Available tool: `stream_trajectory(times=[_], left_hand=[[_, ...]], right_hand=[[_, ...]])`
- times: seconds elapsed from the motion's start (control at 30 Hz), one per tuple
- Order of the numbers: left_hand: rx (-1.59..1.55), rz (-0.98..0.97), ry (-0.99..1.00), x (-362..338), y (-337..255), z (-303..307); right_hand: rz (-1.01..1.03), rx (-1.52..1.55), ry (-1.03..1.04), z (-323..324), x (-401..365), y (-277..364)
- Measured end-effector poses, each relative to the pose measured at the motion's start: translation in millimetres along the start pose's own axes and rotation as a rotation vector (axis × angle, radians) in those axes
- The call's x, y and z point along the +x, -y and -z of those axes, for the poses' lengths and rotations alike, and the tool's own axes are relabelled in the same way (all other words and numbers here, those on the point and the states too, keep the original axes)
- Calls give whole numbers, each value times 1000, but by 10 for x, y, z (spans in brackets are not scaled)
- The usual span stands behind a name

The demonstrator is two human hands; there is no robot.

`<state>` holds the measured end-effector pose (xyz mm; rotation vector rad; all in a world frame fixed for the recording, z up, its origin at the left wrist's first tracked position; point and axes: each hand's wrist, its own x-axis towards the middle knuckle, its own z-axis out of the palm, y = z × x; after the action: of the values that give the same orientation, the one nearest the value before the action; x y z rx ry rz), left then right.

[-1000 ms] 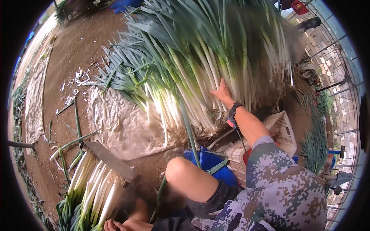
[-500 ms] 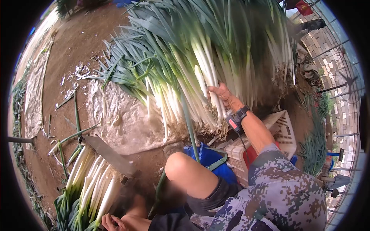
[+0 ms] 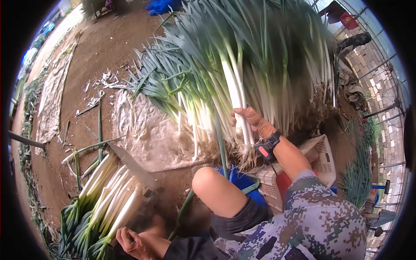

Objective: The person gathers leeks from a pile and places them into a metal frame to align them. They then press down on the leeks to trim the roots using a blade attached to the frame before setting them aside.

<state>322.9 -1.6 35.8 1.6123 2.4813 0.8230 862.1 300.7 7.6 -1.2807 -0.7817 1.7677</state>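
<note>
Grip of right hand (image 3: 253, 123) clamped on one leek stalk (image 3: 236, 93), low on its firm white part, likely for purchase; the stalk leans on the pile (image 3: 277, 52). Left hand (image 3: 130, 242) beside trimmed bundle (image 3: 108, 197); cannot tell its grip.

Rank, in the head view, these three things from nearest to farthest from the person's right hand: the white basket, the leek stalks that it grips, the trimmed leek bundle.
1. Gripped leek stalks: inside the right hand, at centre.
2. White basket: on the ground, just right of that forearm.
3. Trimmed leek bundle: far lower left, beside the left hand.
</note>
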Motion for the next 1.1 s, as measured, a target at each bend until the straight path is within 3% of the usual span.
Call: stream_trajectory(times=[0.03, 0.07, 0.17, 0.23, 0.3, 0.37, 0.43, 0.5, 0.57, 0.67, 0.8, 0.9, 0.93, 1.1], left_hand=[[-64, 71, 2, -27, 28, -10], [-51, -117, -74, -64, 120, -68], [-164, -149, -85, -79, -481, 43], [-297, 7, 53, -85, -1041, 179], [-368, -49, 198, -71, -1451, 272], [-968, 110, 344, -210, -1759, 91], [-926, 77, 691, -166, -2146, 241], [-676, -232, 590, -240, -2265, 98], [-723, -177, 643, -339, -2099, -10], [-704, -163, 520, -414, -2012, 2], [-696, -136, 358, -515, -2001, 49], [-578, -158, 294, -617, -2041, 111], [-561, -154, 303, -658, -2044, 169], [-502, -185, 209, -870, -2027, 354]], right_hand=[[19, 10, -5, -64, 27, -31], [9, 133, 82, -94, 38, -45], [-12, 373, 232, -719, -520, 186], [28, 343, 242, -1180, -934, 129], [-2, 196, 174, -1557, -1371, 1], [-67, 310, 305, -1706, -1565, -416], [-112, 221, 263, -2019, -1890, -512], [54, 22, 249, -2097, -1931, -803], [-136, 201, 297, -2067, -1875, -988], [-154, 114, 293, -2091, -1787, -1114], [-438, 436, 321, -2284, -1686, -1093], [-551, 811, 545, -2203, -1523, -1318], [-533, 691, 426, -2323, -1589, -1228], [-575, 699, 504, -2315, -1421, -1447]])
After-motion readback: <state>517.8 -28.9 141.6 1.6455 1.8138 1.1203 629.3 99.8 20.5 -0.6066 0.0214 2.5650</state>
